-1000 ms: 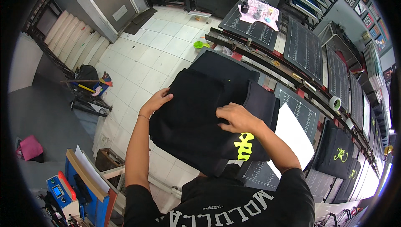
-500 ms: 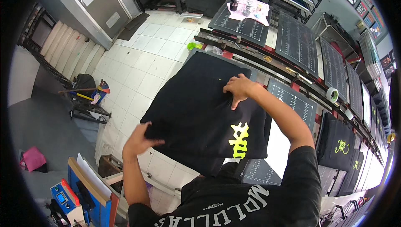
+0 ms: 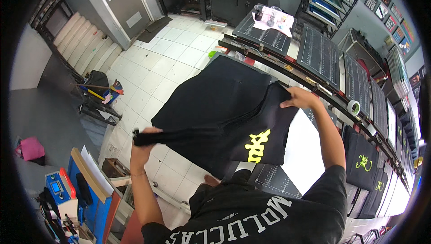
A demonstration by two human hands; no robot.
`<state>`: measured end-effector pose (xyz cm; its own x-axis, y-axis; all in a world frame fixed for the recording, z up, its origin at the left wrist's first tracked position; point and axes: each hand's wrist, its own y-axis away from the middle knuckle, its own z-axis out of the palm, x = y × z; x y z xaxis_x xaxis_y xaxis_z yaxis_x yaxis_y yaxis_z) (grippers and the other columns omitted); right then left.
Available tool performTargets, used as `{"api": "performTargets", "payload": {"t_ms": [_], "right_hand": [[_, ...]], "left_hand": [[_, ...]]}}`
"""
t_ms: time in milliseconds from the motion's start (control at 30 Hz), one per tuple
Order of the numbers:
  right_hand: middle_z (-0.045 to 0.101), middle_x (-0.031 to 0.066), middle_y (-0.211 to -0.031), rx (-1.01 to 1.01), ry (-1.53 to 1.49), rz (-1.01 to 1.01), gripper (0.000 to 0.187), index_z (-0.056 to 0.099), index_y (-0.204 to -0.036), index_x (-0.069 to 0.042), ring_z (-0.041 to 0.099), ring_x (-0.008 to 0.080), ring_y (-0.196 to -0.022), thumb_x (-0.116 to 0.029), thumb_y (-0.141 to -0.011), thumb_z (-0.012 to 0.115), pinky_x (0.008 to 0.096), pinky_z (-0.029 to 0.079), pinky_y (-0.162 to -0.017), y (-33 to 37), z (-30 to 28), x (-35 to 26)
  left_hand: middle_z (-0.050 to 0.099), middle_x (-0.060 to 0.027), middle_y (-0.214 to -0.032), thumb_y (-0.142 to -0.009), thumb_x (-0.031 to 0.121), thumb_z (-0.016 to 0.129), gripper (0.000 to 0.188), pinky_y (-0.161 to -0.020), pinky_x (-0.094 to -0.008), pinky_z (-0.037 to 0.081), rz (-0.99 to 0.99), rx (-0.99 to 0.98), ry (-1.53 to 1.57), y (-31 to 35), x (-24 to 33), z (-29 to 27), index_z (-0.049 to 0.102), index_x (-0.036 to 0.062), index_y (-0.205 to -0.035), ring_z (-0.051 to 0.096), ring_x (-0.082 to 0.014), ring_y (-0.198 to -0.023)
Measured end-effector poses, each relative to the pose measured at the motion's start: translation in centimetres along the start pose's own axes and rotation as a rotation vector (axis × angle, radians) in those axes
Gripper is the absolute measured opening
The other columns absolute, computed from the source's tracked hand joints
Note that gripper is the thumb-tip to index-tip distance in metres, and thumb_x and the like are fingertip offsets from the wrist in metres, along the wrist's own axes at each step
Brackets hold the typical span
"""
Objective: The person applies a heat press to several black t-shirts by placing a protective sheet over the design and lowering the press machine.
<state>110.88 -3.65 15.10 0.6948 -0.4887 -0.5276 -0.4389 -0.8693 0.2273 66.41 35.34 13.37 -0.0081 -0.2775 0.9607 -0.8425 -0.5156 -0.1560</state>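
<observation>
A black shirt (image 3: 211, 93) with a neon-yellow print (image 3: 257, 145) lies spread over a flat platen, one side hanging over the floor. At its left edge my left hand (image 3: 142, 150) is closed around a gathered strip of the cloth, pulled out taut toward the left. Farther right, my right hand (image 3: 298, 98) pinches the shirt near its far right edge, and folds run across the cloth between the two hands. Part of a white sheet (image 3: 303, 143) shows beside the shirt, below my right forearm.
Gridded black platens (image 3: 318, 55) line a long rail at the right, with a roll of tape (image 3: 354, 107) on it. More printed black shirts (image 3: 361, 156) lie on platens nearer me. At lower left stands a blue control box (image 3: 57, 188). White floor tiles (image 3: 168, 69) stretch beyond the shirt.
My left hand has closed on the shirt's edge and drawn it out to the left. My right hand has moved right to the far edge, and new folds cross the cloth.
</observation>
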Motion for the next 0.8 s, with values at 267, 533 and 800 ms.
{"api": "performTargets", "payload": {"t_ms": [267, 533, 800], "right_hand": [[0.056, 0.0148, -0.066, 0.457, 0.313, -0.373, 0.031, 0.063, -0.087, 0.001, 0.061, 0.0313, -0.059, -0.025, -0.072, 0.072, 0.0369, 0.043, -0.057, 17.8, -8.6, -24.5], [0.065, 0.0119, -0.108, 0.863, 0.263, -0.176, 0.057, 0.057, -0.124, -0.001, 0.063, 0.0261, -0.099, -0.026, -0.075, 0.075, 0.0367, 0.047, -0.093, 25.7, -14.0, -34.3], [0.068, 0.0104, -0.096, 0.632, -0.21, -0.355, 0.047, 0.06, -0.115, 0.003, 0.066, 0.0176, -0.084, -0.02, -0.078, 0.079, 0.0303, 0.052, -0.078, 17.0, -13.0, -37.9]], "left_hand": [[0.053, -0.0078, -0.126, -0.091, 0.011, 0.066, 0.046, -0.106, -0.0314, 0.033, 0.306, 0.404, 0.068, -4.4, 4.9, -6.6, 0.049, 0.0, -0.132, 0.047, -0.0197, -0.119], [0.059, -0.0068, -0.124, -0.093, 0.009, 0.06, 0.034, -0.098, -0.0314, 0.043, 0.626, 0.516, 0.288, -3.8, 22.2, -14.7, 0.054, 0.001, -0.126, 0.055, -0.0164, -0.113], [0.066, -0.0032, -0.097, -0.087, 0.034, 0.074, 0.044, -0.08, -0.0254, 0.048, 0.314, 0.552, -0.279, -3.2, 26.3, -23.9, 0.063, -0.0043, -0.107, 0.061, -0.0108, -0.087]]}}
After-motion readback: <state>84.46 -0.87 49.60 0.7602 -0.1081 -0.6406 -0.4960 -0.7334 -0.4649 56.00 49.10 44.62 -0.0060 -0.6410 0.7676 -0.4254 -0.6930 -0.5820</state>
